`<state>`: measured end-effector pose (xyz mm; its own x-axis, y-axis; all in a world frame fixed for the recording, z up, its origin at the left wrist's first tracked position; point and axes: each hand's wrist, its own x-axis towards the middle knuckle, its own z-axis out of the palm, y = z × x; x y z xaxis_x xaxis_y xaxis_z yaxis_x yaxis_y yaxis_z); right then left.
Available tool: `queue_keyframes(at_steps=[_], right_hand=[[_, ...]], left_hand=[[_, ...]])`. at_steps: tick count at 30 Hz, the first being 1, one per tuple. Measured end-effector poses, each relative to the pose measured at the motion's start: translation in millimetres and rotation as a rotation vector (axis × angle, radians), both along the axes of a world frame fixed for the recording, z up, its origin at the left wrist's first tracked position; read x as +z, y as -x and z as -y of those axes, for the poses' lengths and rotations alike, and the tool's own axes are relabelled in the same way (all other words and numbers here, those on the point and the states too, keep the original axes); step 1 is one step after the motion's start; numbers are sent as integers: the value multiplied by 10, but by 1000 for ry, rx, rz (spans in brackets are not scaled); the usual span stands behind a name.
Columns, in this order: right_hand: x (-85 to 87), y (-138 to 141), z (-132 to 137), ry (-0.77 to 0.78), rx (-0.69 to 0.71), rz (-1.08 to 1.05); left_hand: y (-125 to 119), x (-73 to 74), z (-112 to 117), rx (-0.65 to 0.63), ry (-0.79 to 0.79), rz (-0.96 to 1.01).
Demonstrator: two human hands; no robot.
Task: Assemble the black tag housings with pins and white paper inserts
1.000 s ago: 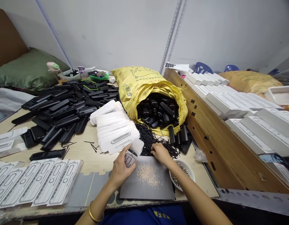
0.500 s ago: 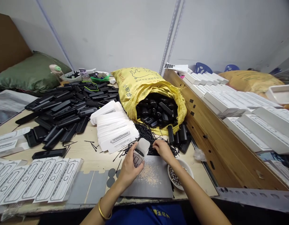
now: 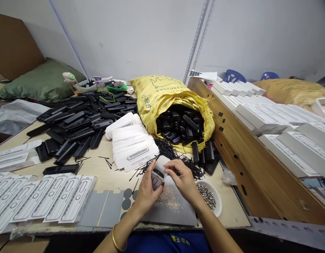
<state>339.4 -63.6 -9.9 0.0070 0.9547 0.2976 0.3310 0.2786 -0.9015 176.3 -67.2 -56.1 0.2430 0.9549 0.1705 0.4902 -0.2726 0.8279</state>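
Note:
My left hand (image 3: 147, 188) is wrapped round a small white box (image 3: 156, 182) printed with a dark outline drawing. The box stands tilted with its top flap (image 3: 161, 162) up, and something black shows inside its mouth. At the box opening, the fingers of my right hand (image 3: 182, 178) are pinched together beside the flap. Whatever is between those fingertips is hidden. Just behind both hands lies a heap of thin black sticks (image 3: 166, 149). Beneath them a grey sheet (image 3: 175, 218) carries many small beige bits (image 3: 169, 198).
A white bowl (image 3: 218, 203) of small metal parts stands right. A yellow sack (image 3: 162, 84) spills black parts; more black cases (image 3: 78, 123) lie left. Flat white cartons (image 3: 133, 144) are stacked mid-table, finished-looking boxes (image 3: 75, 198) front left. A wooden panel (image 3: 231, 151) borders the right.
My right hand has moved left from the black stick heap to the mouth of the box. My left hand keeps hold of the box. The whole view has shifted slightly.

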Motion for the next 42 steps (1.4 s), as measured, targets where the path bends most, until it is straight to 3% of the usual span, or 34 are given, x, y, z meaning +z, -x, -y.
queue_keyframes(at_steps=[2,5,7,9,12,17,22,25,28,31,34,36,37,39,42], right_hand=[[-107,50,-48,35,-98,-92],[-263,218,-92,153,-94,-271],[-341,375,-73,135,-143,-324],[-386,515,-20,7,-229,-268],[-384,600,56,-166,-207,-90],[-361,477,56,-125,-281,-50],[-512,450,167,-349,-139,70],[-560,435,255,-256,-82,22],[-552,251,292,-16,-118,-85],[-558,-134,337,160,-228,32],[-647,-559,445,268,-300,339],[-758,-760,538,305,-294,532],[-820,-825,580,312,-286,606],[-939,-894,642,309,-278,689],[-1059,-923,675,300,-260,685]], left_hand=[[10,-1,-20,-29,-13,38],[16,11,-54,-114,-16,67],[15,30,-71,-153,17,83],[8,50,-79,-162,67,137],[-17,71,-78,-138,151,241],[-82,56,-61,-96,183,210],[-158,18,-24,-109,145,247],[-100,106,-57,-96,163,106],[310,276,-159,76,194,-186],[1142,377,-244,385,130,-509],[2007,313,-242,568,240,-798],[2310,218,-243,643,225,-913],[2332,172,-265,657,157,-936],[2105,103,-373,614,-29,-877],[1236,65,-672,308,-125,-582]])
